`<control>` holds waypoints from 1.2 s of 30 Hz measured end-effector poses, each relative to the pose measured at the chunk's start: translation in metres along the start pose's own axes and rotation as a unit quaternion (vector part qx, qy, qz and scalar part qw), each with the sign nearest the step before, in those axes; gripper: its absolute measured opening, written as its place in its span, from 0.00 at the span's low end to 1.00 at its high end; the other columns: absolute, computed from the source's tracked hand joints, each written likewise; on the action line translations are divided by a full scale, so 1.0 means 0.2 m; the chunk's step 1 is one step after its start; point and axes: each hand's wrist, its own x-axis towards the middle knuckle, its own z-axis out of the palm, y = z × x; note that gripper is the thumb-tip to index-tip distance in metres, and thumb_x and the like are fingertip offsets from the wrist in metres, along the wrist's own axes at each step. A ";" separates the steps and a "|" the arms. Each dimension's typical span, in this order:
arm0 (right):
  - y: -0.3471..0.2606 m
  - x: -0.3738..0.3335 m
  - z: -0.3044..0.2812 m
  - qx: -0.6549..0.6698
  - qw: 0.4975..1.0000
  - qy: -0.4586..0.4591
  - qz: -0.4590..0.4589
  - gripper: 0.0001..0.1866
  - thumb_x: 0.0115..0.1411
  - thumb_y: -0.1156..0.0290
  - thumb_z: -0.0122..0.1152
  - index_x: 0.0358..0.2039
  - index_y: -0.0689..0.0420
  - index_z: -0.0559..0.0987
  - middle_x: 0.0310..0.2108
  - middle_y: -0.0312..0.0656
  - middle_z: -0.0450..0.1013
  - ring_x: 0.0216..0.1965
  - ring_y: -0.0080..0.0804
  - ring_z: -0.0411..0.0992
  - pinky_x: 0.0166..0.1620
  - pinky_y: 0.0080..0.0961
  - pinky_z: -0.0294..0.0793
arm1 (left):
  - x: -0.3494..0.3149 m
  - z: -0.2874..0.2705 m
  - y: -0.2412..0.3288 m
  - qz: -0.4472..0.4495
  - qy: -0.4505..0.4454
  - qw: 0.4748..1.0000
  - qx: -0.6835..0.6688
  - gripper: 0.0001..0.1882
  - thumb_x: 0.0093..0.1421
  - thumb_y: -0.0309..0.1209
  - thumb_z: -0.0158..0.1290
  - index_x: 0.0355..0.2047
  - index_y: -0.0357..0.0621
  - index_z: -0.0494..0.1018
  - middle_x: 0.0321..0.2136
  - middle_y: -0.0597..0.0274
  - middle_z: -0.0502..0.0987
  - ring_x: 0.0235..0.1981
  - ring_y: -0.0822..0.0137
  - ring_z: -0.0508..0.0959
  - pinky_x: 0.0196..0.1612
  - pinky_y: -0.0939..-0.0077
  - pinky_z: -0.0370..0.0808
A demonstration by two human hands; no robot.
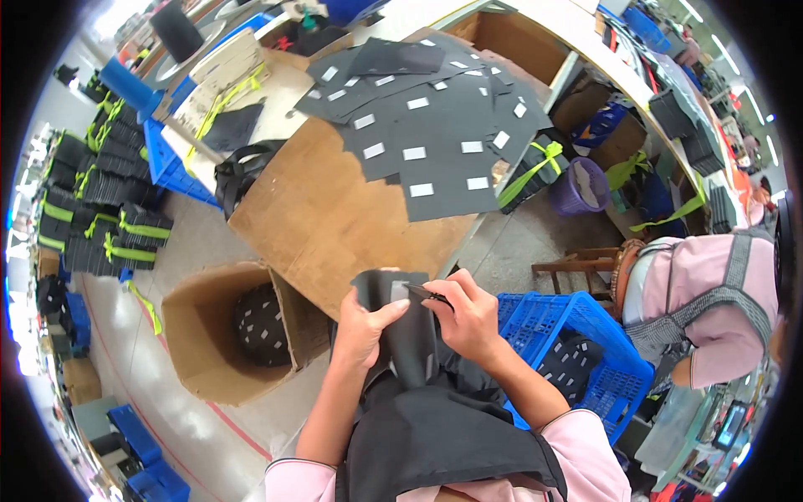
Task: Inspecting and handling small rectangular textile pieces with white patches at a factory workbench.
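In front of my body, my left hand point(371, 325) grips a dark grey fabric piece point(411, 341), its thumb lying across the front. A pale rectangular label point(400, 290) shows near the upper end of that piece. My right hand point(470, 316) is closed around a small black pointed tool point(429, 293), snips or tweezers; which of the two I cannot tell. Its tip is at the label's right edge. Beyond my hands, many dark pieces with white labels point(439, 125) overlap on the brown board point(343, 226) of the worktable.
A cardboard box point(196, 356) with labelled pieces inside stands left, and a blue crate point(623, 368) with more sits right. Bundles tied with yellow-green strips point(100, 213) are stacked far left. A purple bin point(577, 188) stands beyond the table. At right sits another person point(703, 293).
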 end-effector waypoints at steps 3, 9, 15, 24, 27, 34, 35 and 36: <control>0.05 0.02 -0.03 0.087 0.992 0.075 0.044 0.12 0.47 0.81 0.61 0.34 0.59 0.75 0.28 0.42 0.68 0.24 0.30 0.69 0.24 0.25 0.69 | 0.01 0.00 0.02 -0.016 -0.001 1.000 -0.004 0.26 0.45 0.20 0.60 0.46 0.36 0.68 0.36 0.60 0.75 0.37 0.69 0.76 0.43 0.74 0.73; 0.23 0.13 -0.12 0.272 0.882 -0.274 0.270 0.09 0.52 0.74 0.60 0.34 0.61 0.74 0.24 0.32 0.63 0.27 0.17 0.63 0.29 0.18 0.64 | 0.03 -0.03 0.02 -0.041 -0.065 0.997 -0.002 0.24 0.45 0.20 0.59 0.46 0.36 0.70 0.33 0.61 0.76 0.33 0.73 0.76 0.37 0.77 0.74; 0.24 0.12 -0.06 0.259 0.908 -0.194 0.268 0.07 0.54 0.71 0.59 0.30 0.61 0.74 0.22 0.30 0.66 0.23 0.15 0.60 0.27 0.16 0.61 | 0.05 -0.09 -0.02 -0.048 -0.102 0.993 -0.026 0.13 0.52 0.19 0.48 0.39 0.34 0.72 0.39 0.56 0.76 0.38 0.70 0.75 0.42 0.77 0.73; 0.20 0.10 -0.03 0.229 0.928 -0.245 0.164 0.12 0.49 0.70 0.64 0.23 0.65 0.72 0.21 0.44 0.65 0.23 0.35 0.64 0.28 0.29 0.62 | 0.03 -0.10 -0.12 -0.022 -0.015 0.999 0.037 0.17 0.52 0.28 0.59 0.42 0.43 0.69 0.33 0.66 0.74 0.35 0.73 0.74 0.39 0.78 0.72; 0.14 0.09 0.02 0.194 0.946 -0.187 0.180 0.12 0.48 0.71 0.64 0.21 0.65 0.72 0.21 0.44 0.65 0.22 0.37 0.63 0.26 0.30 0.60 | 0.01 -0.11 -0.08 -0.023 -0.043 0.997 0.054 0.24 0.46 0.28 0.64 0.44 0.43 0.69 0.33 0.64 0.74 0.34 0.73 0.74 0.38 0.78 0.73; -0.01 -0.07 -0.05 0.056 0.993 -0.028 0.102 0.17 0.47 0.73 0.64 0.39 0.56 0.72 0.31 0.42 0.68 0.28 0.39 0.72 0.31 0.30 0.71 | 0.01 -0.09 -0.06 -0.029 -0.007 0.996 0.087 0.27 0.44 0.24 0.64 0.46 0.37 0.69 0.34 0.60 0.76 0.34 0.71 0.76 0.40 0.78 0.73; -0.01 -0.08 -0.06 0.003 0.999 -0.021 0.050 0.16 0.46 0.74 0.64 0.38 0.56 0.73 0.31 0.42 0.69 0.27 0.39 0.72 0.30 0.30 0.71 | 0.01 -0.08 -0.06 -0.025 -0.012 0.996 0.084 0.27 0.44 0.24 0.64 0.46 0.37 0.69 0.34 0.60 0.76 0.34 0.71 0.76 0.40 0.78 0.73; -0.01 -0.09 -0.08 0.003 0.999 -0.014 0.041 0.17 0.44 0.74 0.65 0.36 0.55 0.73 0.29 0.40 0.68 0.25 0.37 0.71 0.28 0.30 0.70 | 0.01 -0.07 -0.06 -0.016 -0.013 0.996 0.084 0.25 0.45 0.24 0.64 0.45 0.38 0.70 0.33 0.62 0.76 0.33 0.72 0.76 0.38 0.79 0.73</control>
